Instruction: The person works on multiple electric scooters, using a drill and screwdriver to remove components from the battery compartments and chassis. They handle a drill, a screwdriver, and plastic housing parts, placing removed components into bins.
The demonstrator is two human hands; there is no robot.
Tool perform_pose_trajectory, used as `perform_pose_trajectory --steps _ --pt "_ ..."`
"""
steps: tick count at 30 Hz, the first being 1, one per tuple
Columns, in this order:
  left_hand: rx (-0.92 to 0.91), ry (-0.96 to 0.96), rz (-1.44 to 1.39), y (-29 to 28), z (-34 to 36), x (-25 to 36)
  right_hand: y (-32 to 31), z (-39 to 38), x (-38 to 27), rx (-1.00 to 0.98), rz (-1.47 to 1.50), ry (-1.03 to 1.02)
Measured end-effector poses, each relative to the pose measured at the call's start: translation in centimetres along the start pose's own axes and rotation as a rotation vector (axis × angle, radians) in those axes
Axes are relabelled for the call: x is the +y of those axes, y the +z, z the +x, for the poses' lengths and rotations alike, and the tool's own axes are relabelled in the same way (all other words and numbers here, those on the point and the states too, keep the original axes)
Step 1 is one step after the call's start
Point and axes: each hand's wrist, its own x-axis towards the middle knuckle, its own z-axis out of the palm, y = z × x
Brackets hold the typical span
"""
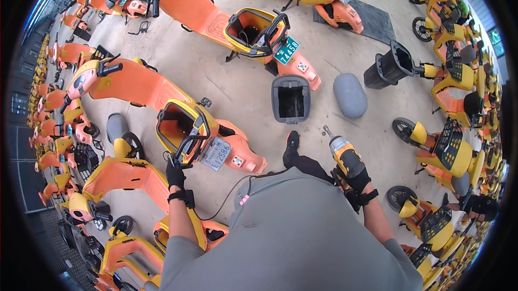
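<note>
In my gloved right hand (356, 178) is a yellow-and-black cordless power driver (347, 157), with a long socket bit (327, 130) at its tip pointing away from me. My gloved left hand (175, 175) is closed at the near end of the black rear rack (190, 149) of an orange-and-yellow scooter (141, 87); its fingertips are partly hidden. The scooter's seat is off, leaving the storage opening (177, 122) exposed. A number plate (216, 154) hangs behind the rack, above the orange rear mudguard (245, 156). A thin cable runs beside my left wrist.
A black storage bin (291, 120) stands ahead of my shoe, with a grey seat (350, 95) and another black bin (389, 67) on its right. A second seatless scooter (216, 24) stands farther ahead. Rows of scooters (448, 150) line both sides; a person (480, 205) is at the right.
</note>
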Motion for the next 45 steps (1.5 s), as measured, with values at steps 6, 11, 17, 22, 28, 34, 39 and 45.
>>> perform_pose_trajectory --steps 6,11,17,22,28,34,39,45 --pt "0.067 -0.107 0.032 0.6 -0.1 0.8 -1.4 4.7 4.8 -0.056 0.131 0.086" --pt "0.122 -0.147 0.157 1.4 -0.5 1.9 -1.9 8.3 7.5 -0.094 0.336 0.185" --pt "0.355 0.046 0.451 3.3 -1.9 3.9 -2.1 10.2 9.8 -0.039 0.260 0.025" --pt "0.274 0.168 0.089 5.0 -1.1 4.2 -2.5 12.3 9.8 -0.038 0.180 -0.023" --pt "0.199 0.238 0.080 9.3 3.2 9.3 -1.0 13.9 9.5 -0.008 0.398 0.128" --pt "-0.383 0.158 -0.141 14.4 9.8 16.9 -0.2 17.3 7.3 -0.047 0.272 0.195" --pt "-0.656 0.004 -0.078 20.4 16.8 20.7 1.0 21.4 4.2 -0.019 0.311 0.326" --pt "-0.851 0.323 -0.024 26.8 23.5 23.8 3.1 24.5 0.1 0.036 0.243 0.415"
